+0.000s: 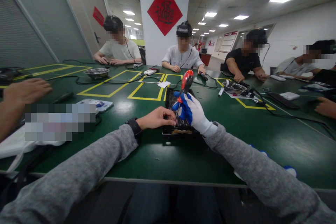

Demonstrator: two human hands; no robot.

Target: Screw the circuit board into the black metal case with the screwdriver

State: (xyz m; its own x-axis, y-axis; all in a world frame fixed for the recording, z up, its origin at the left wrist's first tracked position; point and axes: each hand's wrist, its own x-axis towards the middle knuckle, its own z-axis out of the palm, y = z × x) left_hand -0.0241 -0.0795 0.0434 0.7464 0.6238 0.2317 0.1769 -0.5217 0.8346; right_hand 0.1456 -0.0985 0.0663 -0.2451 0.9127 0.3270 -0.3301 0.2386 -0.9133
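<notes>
In the head view, my right hand (193, 110), in a white and blue work glove, grips a screwdriver (187, 81) with a red and black handle. Its thin metal shaft slants down onto a black flat device (170, 102) lying on the green table. My bare left hand (159, 118), with a dark watch on the wrist, reaches in from the left. Its thumb and fingers close together at the screwdriver's lower shaft, over the device. Whether they pinch the tip or a small part there, I cannot make out. A brownish strip (181, 132) shows along the device's near edge.
Several people sit around the green table (147, 161). Another person's hand (26, 89) lies at the left, near a pale cloth or bag. Metal bowls (97, 72) stand farther back on both sides. Black cables (110, 82) and yellow tape outlines (120, 82) cross the tabletop.
</notes>
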